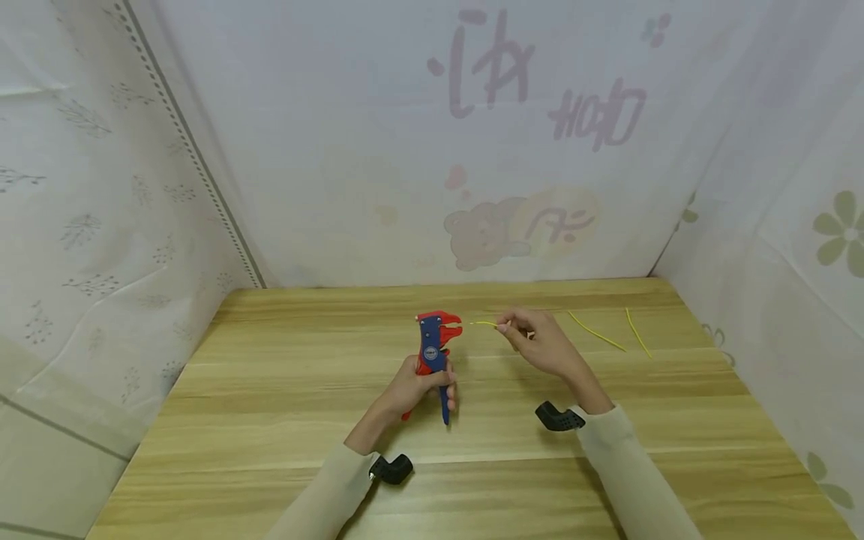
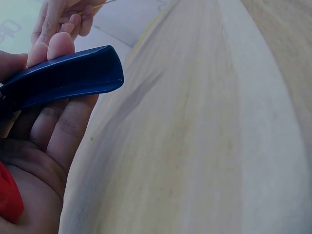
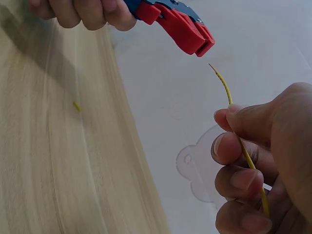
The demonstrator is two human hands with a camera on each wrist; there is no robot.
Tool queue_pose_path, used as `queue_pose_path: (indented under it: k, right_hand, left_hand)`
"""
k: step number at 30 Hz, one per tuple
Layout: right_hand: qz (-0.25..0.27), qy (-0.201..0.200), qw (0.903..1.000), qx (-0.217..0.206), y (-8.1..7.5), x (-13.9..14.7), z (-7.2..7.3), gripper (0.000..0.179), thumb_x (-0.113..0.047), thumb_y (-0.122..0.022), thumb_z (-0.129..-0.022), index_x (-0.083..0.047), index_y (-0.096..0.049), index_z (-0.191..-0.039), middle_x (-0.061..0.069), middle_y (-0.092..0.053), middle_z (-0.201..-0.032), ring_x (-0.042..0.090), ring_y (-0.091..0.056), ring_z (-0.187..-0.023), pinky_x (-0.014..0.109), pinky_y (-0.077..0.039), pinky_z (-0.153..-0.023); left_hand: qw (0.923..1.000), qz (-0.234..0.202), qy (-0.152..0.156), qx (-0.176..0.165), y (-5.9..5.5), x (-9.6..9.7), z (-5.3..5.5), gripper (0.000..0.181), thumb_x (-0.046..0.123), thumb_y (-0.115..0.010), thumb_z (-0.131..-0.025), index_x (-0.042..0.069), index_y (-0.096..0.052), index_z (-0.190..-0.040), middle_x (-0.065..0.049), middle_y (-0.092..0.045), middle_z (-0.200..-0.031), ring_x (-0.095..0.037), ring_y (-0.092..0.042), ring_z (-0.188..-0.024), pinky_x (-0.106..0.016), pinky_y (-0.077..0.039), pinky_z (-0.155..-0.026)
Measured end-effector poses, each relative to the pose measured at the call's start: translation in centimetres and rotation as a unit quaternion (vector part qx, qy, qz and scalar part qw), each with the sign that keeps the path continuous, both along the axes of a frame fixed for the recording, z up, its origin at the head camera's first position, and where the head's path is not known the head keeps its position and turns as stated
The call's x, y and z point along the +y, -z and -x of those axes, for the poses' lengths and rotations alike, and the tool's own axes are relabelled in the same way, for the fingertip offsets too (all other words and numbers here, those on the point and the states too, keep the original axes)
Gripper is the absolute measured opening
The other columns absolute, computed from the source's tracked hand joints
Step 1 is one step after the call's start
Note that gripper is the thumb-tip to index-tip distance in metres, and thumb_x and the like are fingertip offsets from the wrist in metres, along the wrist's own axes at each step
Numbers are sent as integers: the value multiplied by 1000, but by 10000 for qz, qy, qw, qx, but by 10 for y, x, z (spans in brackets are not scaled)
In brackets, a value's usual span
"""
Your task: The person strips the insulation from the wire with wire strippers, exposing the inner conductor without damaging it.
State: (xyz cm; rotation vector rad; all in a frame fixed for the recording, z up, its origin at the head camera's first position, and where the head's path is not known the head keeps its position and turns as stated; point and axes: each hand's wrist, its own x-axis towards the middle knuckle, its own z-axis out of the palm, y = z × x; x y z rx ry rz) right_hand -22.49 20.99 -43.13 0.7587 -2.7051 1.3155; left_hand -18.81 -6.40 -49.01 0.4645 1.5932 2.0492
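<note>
My left hand (image 1: pixel 409 388) grips the handles of a red and blue wire stripper (image 1: pixel 430 345), its red jaws pointing right. In the left wrist view, fingers lie around the blue handle (image 2: pixel 73 75). My right hand (image 1: pixel 543 346) pinches a yellow wire (image 1: pixel 484 323) between thumb and forefinger, with the other fingers curled along it. In the right wrist view, the wire (image 3: pixel 225 87) has a thin, darker bare-looking tip. That tip sits just outside the stripper's red jaws, apart from them.
Two more yellow wires, one nearer (image 1: pixel 597 332) and one farther right (image 1: pixel 638 334), lie on the wooden table (image 1: pixel 270 390). A short yellow bit (image 3: pixel 77 106) rests on the tabletop. Patterned cloth (image 1: pixel 337 150) hangs behind and at both sides.
</note>
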Motion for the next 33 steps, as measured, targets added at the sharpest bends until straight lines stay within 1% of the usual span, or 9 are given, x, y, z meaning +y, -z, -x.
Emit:
queue_pose_path:
  k: [1, 4, 8, 11, 15, 21, 27, 31, 33]
  right_hand:
    - [-23, 14, 10000, -4, 1, 1, 0, 10, -19, -61, -104, -17, -70, -106, -4, -53, -62, 6, -43, -50, 22, -34, -47]
    - [-76, 53, 10000, -20, 3, 5, -2, 10, -19, -60, -105, -20, -69, -104, -5, -52, -61, 6, -42, -50, 22, -34, -47]
    - [-93, 57, 9999, -1, 6, 12, -4, 10, -20, -59, -105, -19, -69, -104, -5, -51, -62, 6, -41, -49, 23, -34, -45]
    - [-124, 102, 9998, -83, 10, 17, -7, 11, -22, -59, -105, -18, -69, -105, -5, -52, -62, 6, -41, -49, 24, -34, -44]
    - [-233, 222, 9992, -225, 13, 22, -10, 16, -25, -57, -106, -14, -69, -109, -3, -54, -63, 7, -41, -49, 24, -34, -43]
    - [-314, 256, 9989, -224, 16, 28, -11, 21, -26, -57, -106, -10, -69, -110, -2, -53, -63, 7, -41, -49, 23, -33, -44]
    - [-300, 261, 9990, -184, 20, 35, -13, 20, -25, -57, -106, -9, -69, -110, 5, -56, -64, 6, -40, -49, 23, -32, -44]
    - [-296, 308, 9989, -179, 23, 39, -13, 21, -25, -58, -106, -8, -70, -110, -2, -53, -61, 5, -41, -49, 22, -33, -43]
    - [-329, 311, 9988, -159, 26, 41, -12, 21, -25, -58, -106, -8, -70, -109, -3, -52, -60, 5, -41, -49, 22, -33, -44]
  left_hand:
    - [10000, 4, 23, -17, 0, 0, 0, 2, 0, -57, -99, -2, -58, -99, -2, -70, -73, -17, -73, -65, -32, -64, -71]
    - [10000, 31, 70, -17, 1, -1, -1, 3, -1, -58, -99, 1, -59, -97, -2, -70, -73, -16, -73, -65, -32, -64, -71]
    - [10000, -5, 86, -32, 2, -1, 0, 6, -2, -58, -98, 3, -60, -95, -2, -70, -74, -16, -73, -66, -32, -64, -71]
    - [9999, -86, 114, -45, 4, 0, 0, 2, -1, -59, -98, -2, -58, -97, -3, -70, -75, -17, -73, -67, -33, -64, -70]
    - [9998, -154, 145, -53, 6, 0, 0, 9, 0, -60, -98, -8, -56, -98, -5, -70, -75, -18, -73, -67, -33, -64, -69]
    - [9998, -131, 116, -77, 6, -1, 0, 1, -3, -58, -97, -4, -58, -98, -5, -71, -76, -18, -74, -68, -34, -64, -69]
    - [10000, -9, 71, -47, 7, -1, 2, 6, -2, -58, -98, -7, -56, -100, -6, -71, -77, -18, -73, -68, -33, -64, -69]
    - [9999, 71, 53, -66, 8, -2, 4, 6, -1, -59, -98, -6, -57, -100, -6, -71, -78, -18, -73, -68, -34, -64, -70]
    - [9999, 74, 48, -62, 9, -2, 4, 7, -1, -60, -97, -7, -57, -100, -5, -71, -77, -18, -73, -68, -35, -64, -70]
